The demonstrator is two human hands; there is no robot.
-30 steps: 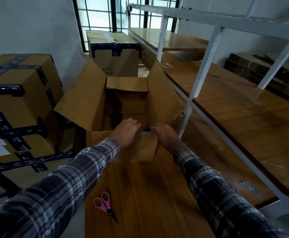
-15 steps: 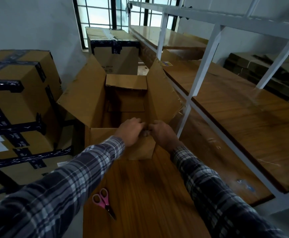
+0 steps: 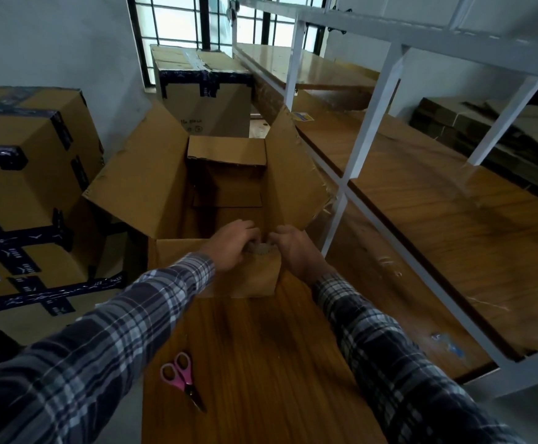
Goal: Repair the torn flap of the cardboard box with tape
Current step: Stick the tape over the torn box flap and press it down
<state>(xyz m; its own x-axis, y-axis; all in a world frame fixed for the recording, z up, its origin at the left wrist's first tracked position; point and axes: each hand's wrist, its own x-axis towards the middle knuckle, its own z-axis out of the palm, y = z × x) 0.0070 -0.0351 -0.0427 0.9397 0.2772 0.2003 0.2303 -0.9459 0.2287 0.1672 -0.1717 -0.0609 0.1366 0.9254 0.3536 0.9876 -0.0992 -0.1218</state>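
An open brown cardboard box [image 3: 146, 177] stands at the far end of a wooden table [image 3: 261, 363]. Its near flap [image 3: 258, 282] hangs down toward me over the table's end. My left hand [image 3: 232, 248] and my right hand [image 3: 296, 251] are close together on the flap's fold line. Between their fingertips shows a short greyish strip of tape [image 3: 263, 250], which both hands pinch against the cardboard. The tear itself is hidden under my fingers.
Pink-handled scissors [image 3: 181, 376] lie on the table near my left sleeve. Taped boxes [image 3: 27, 174] are stacked at the left, and another box [image 3: 203, 100] stands under the window. A white metal rack with wooden shelves [image 3: 373, 123] runs along the right.
My hands have drawn closer together along the flap's fold, so less of the tape strip shows between them. The view has shifted slightly.
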